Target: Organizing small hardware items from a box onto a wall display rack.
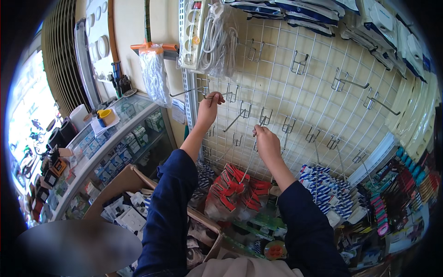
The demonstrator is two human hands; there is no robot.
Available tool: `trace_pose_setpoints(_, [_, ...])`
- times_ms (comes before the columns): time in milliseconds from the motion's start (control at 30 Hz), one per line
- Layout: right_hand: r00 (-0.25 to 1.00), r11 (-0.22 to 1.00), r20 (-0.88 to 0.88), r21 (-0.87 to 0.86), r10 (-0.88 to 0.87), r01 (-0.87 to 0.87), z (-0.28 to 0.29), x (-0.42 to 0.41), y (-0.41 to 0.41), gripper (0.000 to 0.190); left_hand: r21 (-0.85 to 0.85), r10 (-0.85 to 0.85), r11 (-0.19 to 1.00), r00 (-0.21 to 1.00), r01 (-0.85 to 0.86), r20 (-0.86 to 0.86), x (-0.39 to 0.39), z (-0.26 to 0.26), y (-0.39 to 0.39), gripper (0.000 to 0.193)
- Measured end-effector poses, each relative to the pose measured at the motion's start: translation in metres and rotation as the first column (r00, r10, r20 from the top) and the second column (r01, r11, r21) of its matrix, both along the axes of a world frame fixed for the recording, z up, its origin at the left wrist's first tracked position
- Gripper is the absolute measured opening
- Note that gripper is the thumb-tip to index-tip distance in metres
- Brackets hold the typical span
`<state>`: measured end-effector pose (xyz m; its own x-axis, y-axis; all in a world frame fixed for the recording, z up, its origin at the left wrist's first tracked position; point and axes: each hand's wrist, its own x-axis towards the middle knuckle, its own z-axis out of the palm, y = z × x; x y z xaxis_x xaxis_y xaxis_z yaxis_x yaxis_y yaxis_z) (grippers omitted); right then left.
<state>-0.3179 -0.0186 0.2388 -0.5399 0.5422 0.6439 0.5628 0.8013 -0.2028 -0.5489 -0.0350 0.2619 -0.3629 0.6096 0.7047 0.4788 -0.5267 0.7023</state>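
Observation:
Before me stands a white wire grid panel (277, 79) with several metal display hooks on it. My left hand (211, 105) is closed around a metal hook (228, 93) at the panel's upper left. Lower and to the right, my right hand (266, 140) has its fingers closed on the end of another metal hook (264, 119). Between my hands a bare hook (235, 121) sticks out. Below them hang red-topped clear plastic packets (230, 188). Blue-and-white striped packets (322, 188) hang to the right of my right forearm.
An open cardboard box (204, 218) with packaged goods lies below my left arm. A glass display counter (117, 142) stands at left. A bagged power strip (192, 34) and a wrapped mop head (154, 76) hang at upper left. Packaged goods (304, 12) hang overhead.

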Motion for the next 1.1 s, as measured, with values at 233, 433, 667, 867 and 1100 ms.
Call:
trace_pose_setpoints(233, [0.999, 1.000, 0.040, 0.027, -0.012, 0.011, -0.001, 0.000, 0.003, 0.010, 0.087, 0.067, 0.994, 0.997, -0.071, 0.046, -0.001, 0.015, -0.001, 0.025])
trace_pose_setpoints(433, [0.999, 0.999, 0.035, 0.035, -0.021, 0.019, 0.000, 0.000, 0.003, 0.010, 0.058, 0.100, 0.993, 0.993, -0.103, 0.057, -0.022, 0.008, -0.010, 0.025])
trace_pose_setpoints(667, [0.999, 0.999, 0.049, 0.040, -0.016, 0.014, -0.001, 0.000, 0.004, 0.011, 0.063, 0.104, 0.992, 0.992, -0.109, 0.077, -0.027, 0.004, -0.006, 0.024])
trace_pose_setpoints(867, [0.999, 1.000, 0.025, 0.010, -0.028, 0.028, 0.003, 0.000, 0.000, 0.017, 0.095, 0.070, 0.993, 0.995, -0.076, 0.064, -0.036, 0.000, -0.004, 0.025])
trace_pose_setpoints(1100, [0.999, 0.999, 0.034, 0.028, -0.031, 0.030, 0.000, 0.001, 0.002, 0.013, 0.093, 0.034, 0.995, 0.997, -0.040, 0.069, -0.034, 0.002, 0.001, 0.022])
